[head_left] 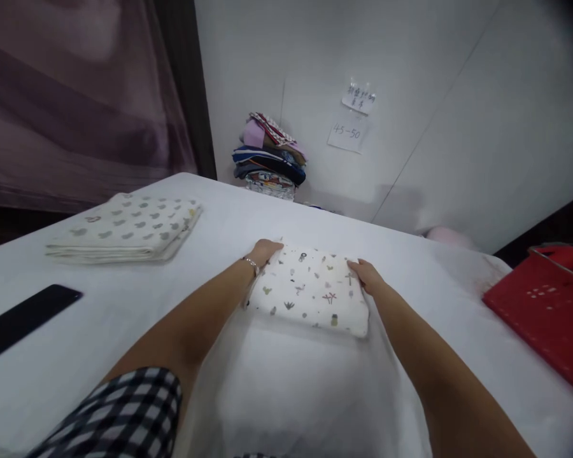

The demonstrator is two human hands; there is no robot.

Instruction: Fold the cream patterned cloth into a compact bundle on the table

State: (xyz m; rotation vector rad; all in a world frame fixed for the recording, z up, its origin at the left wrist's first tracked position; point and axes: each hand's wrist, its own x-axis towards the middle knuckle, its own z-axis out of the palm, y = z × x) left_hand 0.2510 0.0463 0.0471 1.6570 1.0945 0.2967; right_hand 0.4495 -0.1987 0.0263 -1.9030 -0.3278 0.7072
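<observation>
A folded white cloth (310, 289) printed with small plants, palm trees and a flamingo lies in front of me on the table. My left hand (266, 250) is closed on its far left corner, a bracelet at the wrist. At the far right corner, my right hand (367, 275) pinches the edge, fingers partly hidden. A thin, translucent whitish sheet (310, 394), perhaps a plastic bag, stretches from the cloth toward my body between my forearms. Whether the cloth lies inside it or on it, I cannot tell.
Left on the white table (219, 197) lies another folded cloth (128, 229) with grey-green prints, and a dark flat object (28, 318) nearer me. A red container or bag (549, 312) stands at right. Beyond the far edge is a stack of folded fabrics (270, 156) against the wall.
</observation>
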